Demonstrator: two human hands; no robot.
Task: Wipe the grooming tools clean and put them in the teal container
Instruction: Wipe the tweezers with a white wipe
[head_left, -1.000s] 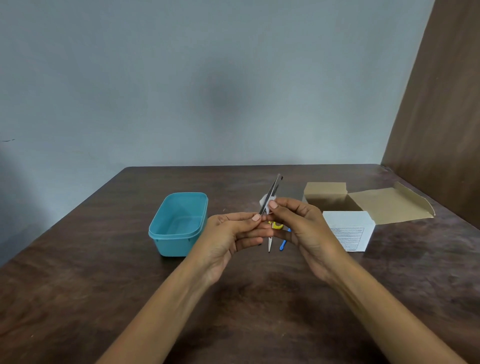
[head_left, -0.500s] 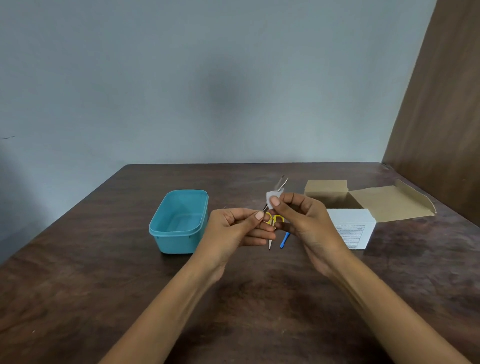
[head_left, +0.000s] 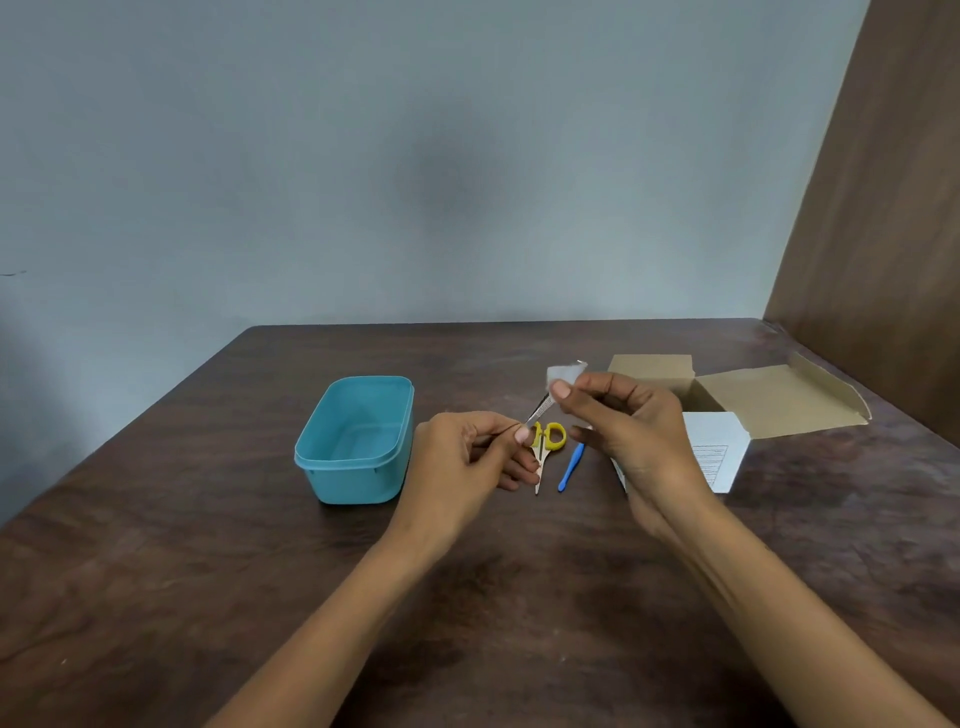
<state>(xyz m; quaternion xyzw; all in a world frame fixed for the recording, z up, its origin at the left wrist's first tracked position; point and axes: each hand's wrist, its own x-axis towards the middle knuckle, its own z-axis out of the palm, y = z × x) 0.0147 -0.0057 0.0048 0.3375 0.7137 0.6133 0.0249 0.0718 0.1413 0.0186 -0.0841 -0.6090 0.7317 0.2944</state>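
Tweezers (head_left: 538, 411) span both hands right of the teal container (head_left: 355, 439): left hand (head_left: 467, 457) pinches the base, right hand (head_left: 623, 423) clamps a white wipe (head_left: 563, 373) around the tip.

Dark brown wood-grain table (head_left: 156, 571) is set flush against a plain pale grey-blue wall (head_left: 415, 156). A brown wood-look panel (head_left: 893, 208) is seen at right, running along the table edge. Lighting is soft and even; a faint shadow is cast mid-wall.
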